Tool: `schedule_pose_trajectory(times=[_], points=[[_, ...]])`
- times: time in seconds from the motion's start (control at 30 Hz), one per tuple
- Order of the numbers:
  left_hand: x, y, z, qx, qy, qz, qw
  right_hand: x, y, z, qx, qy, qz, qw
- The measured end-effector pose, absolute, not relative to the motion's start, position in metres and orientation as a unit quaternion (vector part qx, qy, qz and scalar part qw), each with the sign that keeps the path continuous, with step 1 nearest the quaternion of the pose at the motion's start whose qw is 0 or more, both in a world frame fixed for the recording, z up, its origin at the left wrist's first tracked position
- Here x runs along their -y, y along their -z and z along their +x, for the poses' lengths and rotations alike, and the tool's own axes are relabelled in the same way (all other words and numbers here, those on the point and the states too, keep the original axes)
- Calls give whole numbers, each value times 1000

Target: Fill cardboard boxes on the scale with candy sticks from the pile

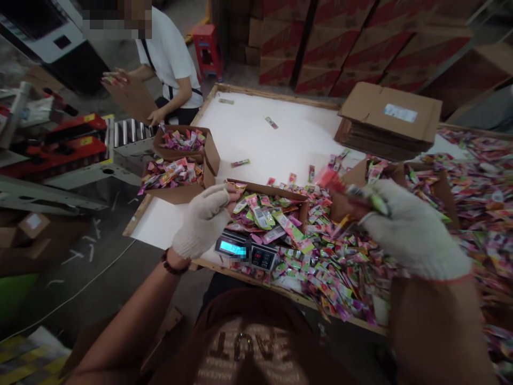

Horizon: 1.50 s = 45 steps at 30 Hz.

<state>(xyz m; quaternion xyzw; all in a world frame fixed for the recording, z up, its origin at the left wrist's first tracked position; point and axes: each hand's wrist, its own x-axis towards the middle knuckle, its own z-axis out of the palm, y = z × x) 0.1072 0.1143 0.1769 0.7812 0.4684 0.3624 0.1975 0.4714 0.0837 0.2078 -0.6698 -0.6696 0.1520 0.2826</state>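
Note:
My left hand (203, 220), in a white knit glove, grips the left wall of an open cardboard box (298, 195) full of small colourful sachets. That box sits on a digital scale (245, 251) with a lit display. My right hand (412, 227), also gloved, is closed around a bunch of sachets (360, 192), blurred by motion, just right of the box. A thick heap of loose sachets (344, 267) covers the table around and below the box.
Two filled sachet boxes (176, 171) stand at the table's left edge. A stack of flat cartons (390, 120) lies at the back right of the white tabletop (272, 139). Another person in a white shirt (168, 53) handles a carton by a roller conveyor (130, 131). Stacked cartons line the back.

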Motion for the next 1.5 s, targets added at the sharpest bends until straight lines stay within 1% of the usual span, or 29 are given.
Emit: schedule_pose_trajectory(times=[0.07,0.1,0.17,0.27,0.33,0.37,0.43,0.53,0.63,0.7,0.8,0.93,1.0,1.1,1.17,1.23,1.3,1.33,1.4,1.43,1.47,1.5], points=[[-115,-174,113,-440,-290,829,185,-78,-202,474,734,-97,-659,131],[-115,-173,118,-427,-244,854,171,-75,-198,470,765,-87,-635,72],[-115,-170,130,-406,-150,892,130,-70,-186,454,820,-116,-560,5],[-118,-165,149,-394,-61,914,81,-68,-170,426,868,-178,-461,-37],[-122,-162,155,-382,-38,920,80,-69,-166,419,879,-198,-434,-13],[-124,-162,155,-375,-36,922,85,-70,-167,419,881,-212,-423,19],[-128,-166,151,-370,-61,923,90,-69,-173,424,866,-241,-422,118],[-131,-181,143,-387,-161,903,97,-63,-187,431,798,-265,-469,271],[-132,-201,145,-394,-277,867,129,-58,-198,430,701,-234,-562,372],[-132,-214,155,-392,-325,847,156,-59,-206,426,657,-186,-606,408],[-133,-231,177,-381,-340,837,196,-62,-220,414,649,-113,-618,429],[-133,-246,203,-364,-347,824,261,-67,-237,392,676,-119,-544,483],[-132,-252,210,-357,-361,806,303,-69,-241,385,702,-94,-523,474],[-131,-255,215,-343,-375,775,375,-69,-240,385,727,5,-524,444],[-129,-253,216,-327,-379,748,436,-68,-240,390,732,44,-518,440],[-127,-246,219,-305,-370,719,504,-64,-243,397,738,40,-518,431],[-123,-236,223,-280,-341,713,544,-58,-247,408,746,18,-523,412],[-121,-231,226,-267,-324,724,547,-55,-248,414,749,10,-529,398],[-117,-222,230,-238,-299,764,519,-49,-249,428,758,8,-546,356],[-117,-218,231,-228,-292,787,494,-46,-247,435,763,10,-564,315],[-118,-215,230,-224,-287,809,462,-44,-243,443,766,8,-590,256],[-120,-213,226,-230,-284,830,422,-42,-239,451,765,-2,-619,177]])
